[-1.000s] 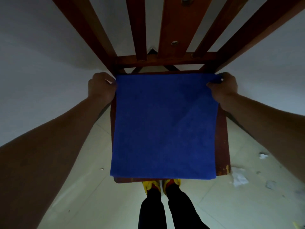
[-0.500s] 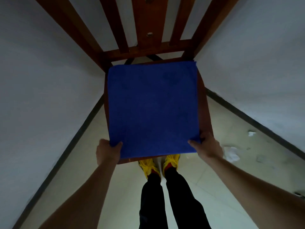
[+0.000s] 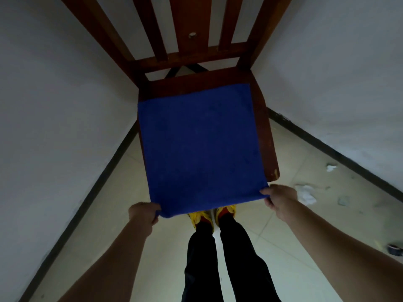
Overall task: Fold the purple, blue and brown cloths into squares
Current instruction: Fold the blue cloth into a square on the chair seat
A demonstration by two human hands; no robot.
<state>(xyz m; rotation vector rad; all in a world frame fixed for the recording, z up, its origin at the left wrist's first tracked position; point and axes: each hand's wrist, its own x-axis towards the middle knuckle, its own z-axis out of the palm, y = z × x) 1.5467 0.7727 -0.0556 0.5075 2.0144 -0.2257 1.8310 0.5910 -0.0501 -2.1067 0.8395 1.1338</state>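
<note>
Chair (image 3: 265, 136) of dark red-brown wood fills the middle of the head view, its slatted back rising toward 12 o'clock, and the blue cloth (image 3: 200, 147) lies spread flat over most of its seat, leaving a strip of bare wood along the far edge and down the 3 o'clock side. Walls close in at 9 and 2 o'clock, with a dark skirting line at their foot. On the pale tiled floor toward 4 o'clock lie scraps of white crumpled paper (image 3: 306, 194), well apart from the chair, and a dark roll of tape (image 3: 395, 249) sits near the frame's edge. Below the cloth's near edge, at 6 o'clock, yellow shoes (image 3: 212, 212) and dark trouser legs (image 3: 226, 262) show; nothing lies on the cloth itself. The left hand (image 3: 142, 214) pinches the near left corner of the cloth between thumb and fingers, and the right hand (image 3: 280, 198) pinches the near right corner likewise, both corners drawn just past the seat's front edge. Half a second ago the cloth reached the seat's back edge; it now sits nearer the person, with bare wood uncovered behind it, and the same two corners are held as before.
</note>
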